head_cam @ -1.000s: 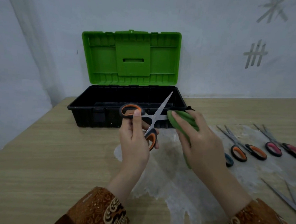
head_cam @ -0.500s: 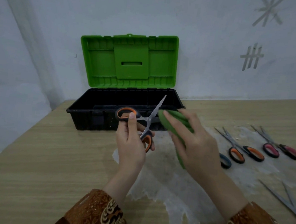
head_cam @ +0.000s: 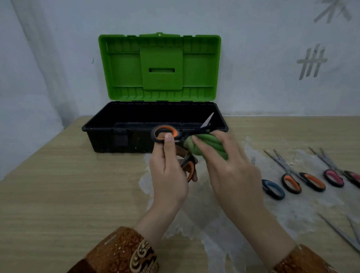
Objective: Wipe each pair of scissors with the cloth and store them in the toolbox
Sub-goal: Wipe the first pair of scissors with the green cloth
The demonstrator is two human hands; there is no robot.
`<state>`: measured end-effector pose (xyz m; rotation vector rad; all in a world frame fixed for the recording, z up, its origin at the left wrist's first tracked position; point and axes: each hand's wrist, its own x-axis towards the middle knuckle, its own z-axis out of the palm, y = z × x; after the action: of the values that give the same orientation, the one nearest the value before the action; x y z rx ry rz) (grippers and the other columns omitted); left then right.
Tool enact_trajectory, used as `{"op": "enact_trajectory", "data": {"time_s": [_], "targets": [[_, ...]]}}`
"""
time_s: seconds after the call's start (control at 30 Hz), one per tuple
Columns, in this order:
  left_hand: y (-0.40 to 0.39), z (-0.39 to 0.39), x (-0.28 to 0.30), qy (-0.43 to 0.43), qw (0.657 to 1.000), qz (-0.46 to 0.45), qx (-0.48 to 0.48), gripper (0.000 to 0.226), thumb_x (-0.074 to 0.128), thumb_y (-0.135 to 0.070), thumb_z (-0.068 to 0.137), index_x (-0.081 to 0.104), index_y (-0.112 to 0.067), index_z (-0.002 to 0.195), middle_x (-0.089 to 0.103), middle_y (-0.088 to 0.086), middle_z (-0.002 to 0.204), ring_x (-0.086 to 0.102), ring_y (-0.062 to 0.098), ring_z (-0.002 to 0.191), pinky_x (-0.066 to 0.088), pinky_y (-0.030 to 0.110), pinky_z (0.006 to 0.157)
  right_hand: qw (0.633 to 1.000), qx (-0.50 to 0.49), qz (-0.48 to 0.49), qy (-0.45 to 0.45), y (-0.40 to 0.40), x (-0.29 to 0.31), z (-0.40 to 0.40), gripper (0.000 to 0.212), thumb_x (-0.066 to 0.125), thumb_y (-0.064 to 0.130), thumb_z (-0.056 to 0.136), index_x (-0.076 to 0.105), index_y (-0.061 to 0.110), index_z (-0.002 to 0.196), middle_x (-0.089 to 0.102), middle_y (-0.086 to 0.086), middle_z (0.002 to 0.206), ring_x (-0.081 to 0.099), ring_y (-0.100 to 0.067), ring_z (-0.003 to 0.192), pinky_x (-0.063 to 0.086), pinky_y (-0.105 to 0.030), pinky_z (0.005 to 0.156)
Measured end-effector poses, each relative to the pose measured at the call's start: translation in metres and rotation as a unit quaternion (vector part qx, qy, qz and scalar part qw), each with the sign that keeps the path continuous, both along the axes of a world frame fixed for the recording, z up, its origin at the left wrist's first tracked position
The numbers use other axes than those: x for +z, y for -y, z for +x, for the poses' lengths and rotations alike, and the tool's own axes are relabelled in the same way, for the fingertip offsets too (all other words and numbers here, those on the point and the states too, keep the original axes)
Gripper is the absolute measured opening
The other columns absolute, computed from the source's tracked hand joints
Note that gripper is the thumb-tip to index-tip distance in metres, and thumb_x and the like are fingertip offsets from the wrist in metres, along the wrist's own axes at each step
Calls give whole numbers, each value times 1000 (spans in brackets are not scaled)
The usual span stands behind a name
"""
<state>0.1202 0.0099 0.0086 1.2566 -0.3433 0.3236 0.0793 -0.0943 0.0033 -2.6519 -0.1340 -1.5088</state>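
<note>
1. Wiping step underway: left hand [head_cam: 168, 169] gripped orange scissors [head_cam: 175, 145] by handles, w/ right hand [head_cam: 230, 169] clamping green cloth [head_cam: 204, 146] round blade, just near toolbox [head_cam: 119, 132].
2. Next, prob.: finish wipe, drop scissors in box.

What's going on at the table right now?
A person is cleaning scissors. The left hand holds an orange-handled pair of scissors by its handles, while the right hand grips a green cloth wrapped around the blades. Behind them the toolbox stands open, green lid up. More scissors wait on the table to the right: an orange pair, a pink pair, a blue handle.
</note>
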Motion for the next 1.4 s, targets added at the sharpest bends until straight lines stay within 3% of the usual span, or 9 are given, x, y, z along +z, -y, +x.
{"op": "enact_trajectory", "data": {"time_s": [0.17,0.33,0.5,0.7,0.9,1.03,1.13,1.3,1.4], "targets": [[1,0,-2,14,1000,13,14,33,35,-34,104,60,-14,98,65,15,87,62,31,75,52,46,65,998,30,-45,19,-7,-2,-4,36,62,10,89,64,23,122,62,-10,117,63,-24,86,52,-29,52],[2,-3,-2,20,999,24,-8,27,32,-31,104,52,-19,90,54,18,70,54,27,50,47,33,40,1000,-20,9,-10,6,3,3,41,68,3,84,66,21,121,61,-13,117,64,-29,85,49,-29,47],[-2,0,-2,24,999,29,-6,31,35,-43,101,58,-25,92,61,25,83,56,49,67,48,58,53,998,40,-41,-5,0,-2,0,39,63,7,88,65,22,123,61,-12,117,64,-28,85,54,-32,50],[-3,5,-2,15,1000,25,0,32,37,-47,99,58,-24,89,61,21,80,55,45,65,48,56,55,997,64,-44,-7,0,-4,-1,38,60,8,89,64,23,124,61,-10,118,63,-26,87,54,-33,52],[-3,5,-2,11,1000,14,-15,27,33,-32,103,53,-17,93,56,16,71,56,28,51,45,34,42,999,-1,19,-26,4,2,6,46,69,3,83,64,22,124,60,-10,117,63,-28,80,51,-31,46],[-5,4,0,8,1000,13,-27,28,32,-32,103,53,-16,93,55,22,72,52,31,50,43,29,38,997,74,-23,-29,11,1,0,39,58,7,89,64,22,125,60,-10,120,63,-28,86,55,-36,53],[-13,11,3,3,1000,12,-22,32,32,-32,104,54,-11,95,60,19,74,52,27,48,42,29,38,987,125,-84,-54,8,0,-1,39,58,6,89,64,24,123,60,-8,123,62,-27,86,55,-38,54],[-15,17,7,-1,999,14,-38,32,30,-29,105,49,-8,91,56,18,56,43,26,38,39,27,36,998,27,-40,-27,23,5,1,44,70,0,81,69,25,117,63,-5,119,61,-25,80,48,-28,47],[-16,21,5,30,998,42,-25,37,34,-38,104,51,-8,89,55,30,68,47,32,43,45,38,40,993,84,-81,-10,19,4,-2,39,65,2,86,69,24,117,63,-5,120,62,-25,82,51,-30,49]]}}
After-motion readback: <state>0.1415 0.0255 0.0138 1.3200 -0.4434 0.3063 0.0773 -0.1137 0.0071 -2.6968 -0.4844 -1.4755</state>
